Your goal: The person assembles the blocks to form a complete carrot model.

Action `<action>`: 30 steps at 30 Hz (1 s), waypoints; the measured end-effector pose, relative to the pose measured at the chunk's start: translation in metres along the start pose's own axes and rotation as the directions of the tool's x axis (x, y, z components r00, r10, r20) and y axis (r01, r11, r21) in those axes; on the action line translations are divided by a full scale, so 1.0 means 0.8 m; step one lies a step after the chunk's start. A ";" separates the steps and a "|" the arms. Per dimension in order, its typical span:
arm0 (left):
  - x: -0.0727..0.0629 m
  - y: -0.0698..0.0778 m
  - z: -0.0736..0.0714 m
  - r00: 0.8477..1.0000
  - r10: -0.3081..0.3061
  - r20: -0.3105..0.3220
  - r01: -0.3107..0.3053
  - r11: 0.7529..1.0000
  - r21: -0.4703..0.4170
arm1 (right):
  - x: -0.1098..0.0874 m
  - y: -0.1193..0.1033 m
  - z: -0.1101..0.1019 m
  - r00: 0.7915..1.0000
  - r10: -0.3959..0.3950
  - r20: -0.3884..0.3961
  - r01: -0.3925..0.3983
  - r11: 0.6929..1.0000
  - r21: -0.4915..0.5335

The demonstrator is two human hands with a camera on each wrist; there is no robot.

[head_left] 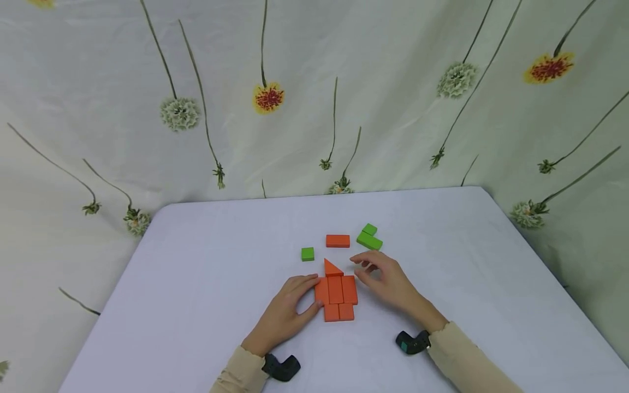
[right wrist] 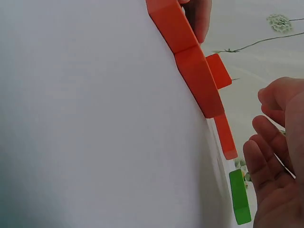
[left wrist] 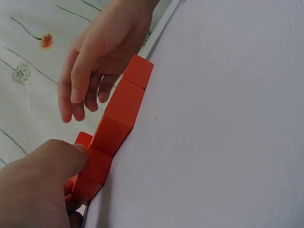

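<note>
Head view: orange block figure points lengthwise away; left grip pinching side, right grip parted, empty.

Both arms are stretched forward, and the two hands are brought near each other. The left arm and right arm are covered by light sleeves, but the left wrist and right wrist are left bare. The left hand is turned inward; its fingers and thumb are spread apart, and a hold is made with their tips. The right hand is held up in the air. Its fingers are softly bent, and a gap is left between them and its thumb.
</note>
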State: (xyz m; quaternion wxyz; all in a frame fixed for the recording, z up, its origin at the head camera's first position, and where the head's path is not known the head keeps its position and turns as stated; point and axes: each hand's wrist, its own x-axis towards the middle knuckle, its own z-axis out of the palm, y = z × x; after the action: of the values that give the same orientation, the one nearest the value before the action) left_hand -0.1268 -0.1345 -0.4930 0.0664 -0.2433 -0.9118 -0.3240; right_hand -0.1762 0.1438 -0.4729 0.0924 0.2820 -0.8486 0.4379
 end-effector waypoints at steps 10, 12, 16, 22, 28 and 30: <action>0.000 0.002 -0.002 1.000 -0.005 0.012 0.006 1.000 -0.014 | 0.041 0.007 -0.002 0.994 0.110 0.018 -0.109 0.993 -0.053; 0.000 0.002 -0.003 1.000 -0.005 0.012 0.005 1.000 -0.013 | 0.048 0.007 -0.003 0.993 0.116 0.025 -0.114 0.992 -0.054; 0.000 0.002 -0.002 1.000 0.001 0.006 -0.001 1.000 -0.010 | 0.058 0.009 0.000 0.988 0.147 0.042 -0.144 0.987 -0.069; 0.001 0.001 -0.003 1.000 0.018 -0.002 -0.018 1.000 -0.013 | 0.068 0.017 0.008 0.975 0.205 0.085 -0.194 0.974 -0.119; 0.001 0.002 -0.003 1.000 0.005 0.008 -0.005 1.000 -0.027 | 0.072 0.024 0.014 0.971 0.221 0.087 -0.204 0.964 -0.172; 0.001 0.002 -0.003 1.000 0.004 0.009 -0.003 1.000 -0.025 | 0.074 0.024 0.015 0.972 0.222 0.082 -0.205 0.962 -0.179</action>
State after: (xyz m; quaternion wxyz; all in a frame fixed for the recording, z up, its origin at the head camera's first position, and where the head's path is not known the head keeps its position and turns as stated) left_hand -0.1269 -0.1346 -0.4899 0.0597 -0.2472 -0.9077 -0.3339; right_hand -0.2344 0.1194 -0.4697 0.0251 0.2017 -0.9119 0.3565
